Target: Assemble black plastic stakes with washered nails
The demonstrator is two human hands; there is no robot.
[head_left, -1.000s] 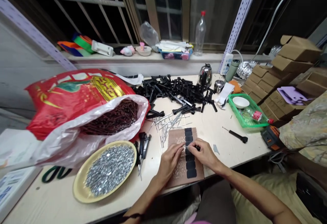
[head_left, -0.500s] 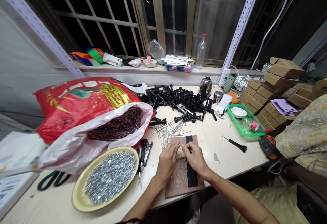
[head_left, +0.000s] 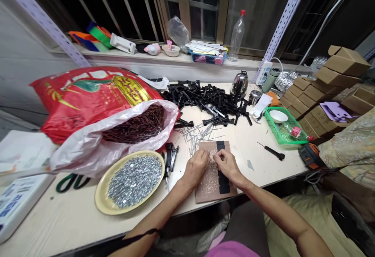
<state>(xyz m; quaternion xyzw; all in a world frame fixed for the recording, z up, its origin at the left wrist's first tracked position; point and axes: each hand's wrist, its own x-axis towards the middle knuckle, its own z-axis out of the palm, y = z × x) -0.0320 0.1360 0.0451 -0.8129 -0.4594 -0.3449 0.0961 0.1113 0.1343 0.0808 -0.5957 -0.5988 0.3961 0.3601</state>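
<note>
My left hand [head_left: 198, 167] is closed in a pinch over the upper part of a brown board [head_left: 204, 195]. Close beside it, fingertips nearly meeting, my right hand [head_left: 228, 165] is pinched too. Whatever small thing lies between the fingertips is too tiny to name. Pale, shiny specks cover the board's left part, and a strip of black pieces [head_left: 224, 186] runs down its right side. Just beyond the board lie several thin metal rods [head_left: 197, 136]. A yellow bowl [head_left: 101, 204] full of small silvery metal pieces [head_left: 136, 179] stands left of my left forearm.
A red sack [head_left: 88, 89] of brownish rods [head_left: 137, 124] lies at the left. Black plastic parts [head_left: 205, 99] are heaped at the back. On the right are a screwdriver-like black tool [head_left: 272, 151], a green basket [head_left: 288, 141], stacked cartons [head_left: 319, 100] and part of another person's clothing [head_left: 340, 147].
The camera view has tilted down, so the table sits higher in the picture. Both hands stay over the board, still pinched, with their fingers slightly shifted.
</note>
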